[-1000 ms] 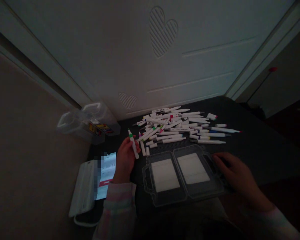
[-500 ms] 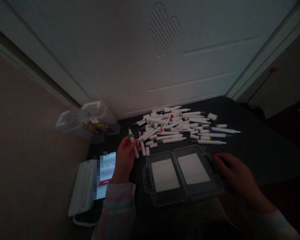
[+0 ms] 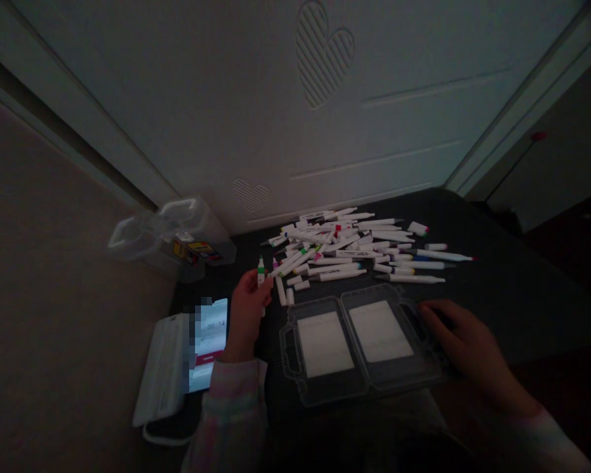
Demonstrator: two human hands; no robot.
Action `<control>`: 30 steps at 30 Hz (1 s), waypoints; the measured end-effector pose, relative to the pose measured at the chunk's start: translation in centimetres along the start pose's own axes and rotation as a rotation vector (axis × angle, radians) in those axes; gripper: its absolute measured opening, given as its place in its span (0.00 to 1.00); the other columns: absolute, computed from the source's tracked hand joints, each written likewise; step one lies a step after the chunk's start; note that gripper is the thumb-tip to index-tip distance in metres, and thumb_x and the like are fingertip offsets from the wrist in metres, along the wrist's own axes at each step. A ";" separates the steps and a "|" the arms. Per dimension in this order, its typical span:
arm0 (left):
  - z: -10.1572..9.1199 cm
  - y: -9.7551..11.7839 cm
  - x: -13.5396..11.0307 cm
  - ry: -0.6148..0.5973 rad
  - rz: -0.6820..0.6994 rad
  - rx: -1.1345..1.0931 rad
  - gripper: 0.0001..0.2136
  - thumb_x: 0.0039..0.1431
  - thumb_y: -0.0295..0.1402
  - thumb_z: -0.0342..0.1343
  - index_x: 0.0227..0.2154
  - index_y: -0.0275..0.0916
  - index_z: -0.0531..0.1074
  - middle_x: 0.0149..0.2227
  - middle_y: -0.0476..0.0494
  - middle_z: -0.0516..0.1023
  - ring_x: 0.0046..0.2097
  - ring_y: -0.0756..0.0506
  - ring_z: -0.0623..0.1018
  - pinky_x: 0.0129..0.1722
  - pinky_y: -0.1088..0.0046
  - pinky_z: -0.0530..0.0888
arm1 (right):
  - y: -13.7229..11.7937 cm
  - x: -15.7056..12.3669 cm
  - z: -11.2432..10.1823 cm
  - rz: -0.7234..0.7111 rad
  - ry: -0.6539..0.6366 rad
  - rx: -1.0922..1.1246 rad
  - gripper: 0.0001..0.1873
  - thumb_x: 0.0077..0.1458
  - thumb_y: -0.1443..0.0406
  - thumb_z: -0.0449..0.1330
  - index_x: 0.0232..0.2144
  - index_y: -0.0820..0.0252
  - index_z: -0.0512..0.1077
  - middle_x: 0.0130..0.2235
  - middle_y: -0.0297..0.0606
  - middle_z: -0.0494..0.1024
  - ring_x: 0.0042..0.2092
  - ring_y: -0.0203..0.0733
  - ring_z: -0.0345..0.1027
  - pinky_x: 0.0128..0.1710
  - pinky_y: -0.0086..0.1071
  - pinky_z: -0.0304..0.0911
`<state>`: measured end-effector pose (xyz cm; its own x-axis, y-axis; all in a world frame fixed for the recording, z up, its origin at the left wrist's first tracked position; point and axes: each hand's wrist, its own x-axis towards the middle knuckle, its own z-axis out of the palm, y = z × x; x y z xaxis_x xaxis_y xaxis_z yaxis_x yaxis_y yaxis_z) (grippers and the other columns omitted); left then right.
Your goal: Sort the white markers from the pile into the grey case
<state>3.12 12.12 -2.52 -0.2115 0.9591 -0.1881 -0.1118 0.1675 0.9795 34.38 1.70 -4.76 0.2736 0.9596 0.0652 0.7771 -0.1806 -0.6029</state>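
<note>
Well, left grip (image 3: 247,309) holding a green-tipped marker (image 3: 261,270), more markers (image 3: 358,254) piled to its right, right grip (image 3: 467,335) beside an open clear case (image 3: 356,345), cannot tell if holding it.

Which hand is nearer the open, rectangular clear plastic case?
Right. The right hand is at the right edge of the case; the left hand, holding a slim white green-banded marker, is off the left edge.

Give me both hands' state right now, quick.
Left hand: closed, holding a green-banded marker.
Right hand: at the handle side of the clear case; whether it grips cannot be told.
</note>
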 end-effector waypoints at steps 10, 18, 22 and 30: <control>0.0 0.4 -0.6 -0.118 0.190 0.704 0.07 0.39 0.32 0.60 0.16 0.40 0.66 0.17 0.54 0.66 0.21 0.51 0.63 0.22 0.76 0.55 | -0.2 -0.1 -0.1 0.008 -0.003 -0.012 0.17 0.51 0.54 0.49 0.29 0.58 0.71 0.33 0.39 0.76 0.35 0.46 0.69 0.36 0.39 0.62; -0.2 0.2 -0.3 -0.122 0.116 0.887 0.06 0.42 0.31 0.58 0.18 0.40 0.65 0.19 0.53 0.66 0.23 0.49 0.65 0.24 0.76 0.56 | -0.2 0.0 0.0 0.015 -0.007 -0.008 0.17 0.51 0.54 0.49 0.30 0.59 0.72 0.32 0.40 0.76 0.35 0.45 0.69 0.35 0.37 0.62; -0.3 0.3 -0.2 -0.117 0.088 0.960 0.05 0.46 0.32 0.54 0.20 0.40 0.64 0.21 0.53 0.67 0.25 0.50 0.67 0.25 0.76 0.58 | 0.2 0.0 0.1 0.000 -0.008 -0.025 0.18 0.51 0.54 0.48 0.30 0.59 0.72 0.33 0.40 0.76 0.35 0.46 0.69 0.36 0.38 0.62; -0.2 0.3 -0.2 -0.108 0.071 1.048 0.06 0.48 0.34 0.52 0.21 0.39 0.62 0.23 0.51 0.68 0.26 0.50 0.68 0.26 0.76 0.59 | 0.2 -0.1 0.1 -0.022 0.004 -0.016 0.16 0.51 0.55 0.49 0.29 0.58 0.71 0.32 0.39 0.76 0.35 0.45 0.69 0.35 0.38 0.62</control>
<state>2.94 11.91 -2.19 -0.0912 0.9809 -0.1716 0.8032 0.1743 0.5696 34.48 1.56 -4.95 0.2582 0.9627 0.0814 0.7919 -0.1626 -0.5886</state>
